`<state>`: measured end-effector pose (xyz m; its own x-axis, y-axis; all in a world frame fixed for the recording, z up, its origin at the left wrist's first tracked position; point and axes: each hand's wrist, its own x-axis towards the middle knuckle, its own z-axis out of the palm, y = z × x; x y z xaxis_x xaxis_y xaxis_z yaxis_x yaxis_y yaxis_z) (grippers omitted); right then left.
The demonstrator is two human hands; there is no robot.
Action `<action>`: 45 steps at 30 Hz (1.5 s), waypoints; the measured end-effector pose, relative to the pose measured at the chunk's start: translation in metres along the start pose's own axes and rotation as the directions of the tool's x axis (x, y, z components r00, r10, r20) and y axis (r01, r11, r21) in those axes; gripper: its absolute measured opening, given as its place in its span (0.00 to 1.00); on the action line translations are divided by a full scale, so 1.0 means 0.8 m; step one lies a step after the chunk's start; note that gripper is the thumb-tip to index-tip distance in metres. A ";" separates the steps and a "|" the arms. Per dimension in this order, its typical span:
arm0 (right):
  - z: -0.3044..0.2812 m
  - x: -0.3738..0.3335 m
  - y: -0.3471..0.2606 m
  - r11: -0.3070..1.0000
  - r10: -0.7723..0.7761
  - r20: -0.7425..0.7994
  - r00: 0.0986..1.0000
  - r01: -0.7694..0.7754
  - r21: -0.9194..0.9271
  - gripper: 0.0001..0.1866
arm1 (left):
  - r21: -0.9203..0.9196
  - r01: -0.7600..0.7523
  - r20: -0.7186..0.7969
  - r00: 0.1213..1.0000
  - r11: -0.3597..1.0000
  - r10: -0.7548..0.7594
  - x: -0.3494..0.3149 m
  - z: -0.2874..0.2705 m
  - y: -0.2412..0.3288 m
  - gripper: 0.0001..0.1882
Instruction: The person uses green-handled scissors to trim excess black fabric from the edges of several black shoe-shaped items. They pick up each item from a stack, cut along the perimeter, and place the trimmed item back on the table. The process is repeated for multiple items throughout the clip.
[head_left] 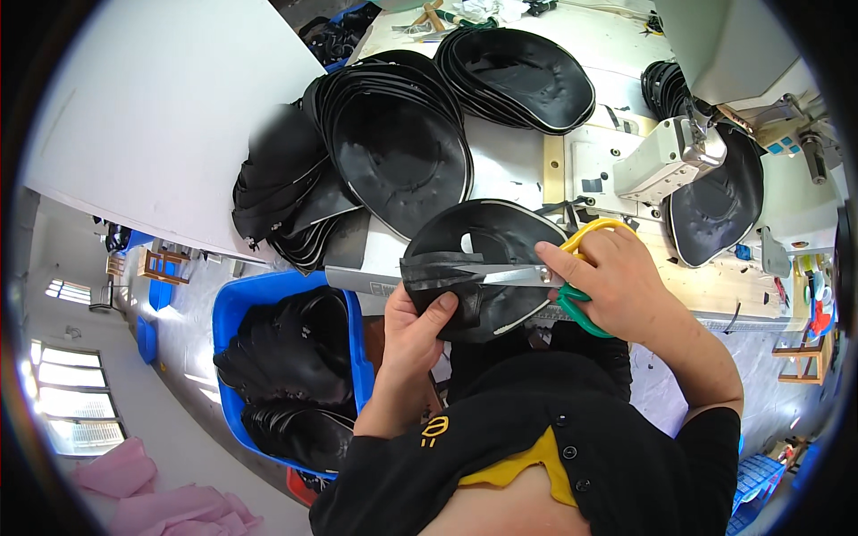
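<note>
My left hand (409, 332) pinches the near left edge of a black oval moulded panel (514, 234), thumb on top of a loose black flap (438, 272). The panel has a pale rim line and is held over the table's front edge. In my right hand (618, 284) is a pair of scissors (514, 274) with one yellow and one green handle loop, thumb and fingers closed about the handles. The blades point left across the panel and lie parted at the flap. Whether they touch the material between them, I cannot tell.
Stacks of similar black panels (398, 156) (527, 76) stand on the white table. A sewing machine (670, 156) is at the right, a panel (717, 201) beside it. Below the table's left end, a blue crate (359, 348) holds more black pieces.
</note>
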<state>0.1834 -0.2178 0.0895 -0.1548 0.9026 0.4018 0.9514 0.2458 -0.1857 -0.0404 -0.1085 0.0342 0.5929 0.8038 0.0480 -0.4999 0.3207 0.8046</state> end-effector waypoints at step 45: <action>-0.020 -0.018 0.001 0.999 0.044 0.049 0.998 -0.043 -0.020 0.29 | 0.352 -0.145 0.027 0.989 0.925 0.145 0.005 0.060 0.003 0.10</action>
<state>0.1908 -0.2366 0.0980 -0.1260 0.9287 0.3487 0.9623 0.1997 -0.1844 -0.0088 -0.1288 0.0651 0.5311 0.8279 0.1803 -0.3258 0.0031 0.9454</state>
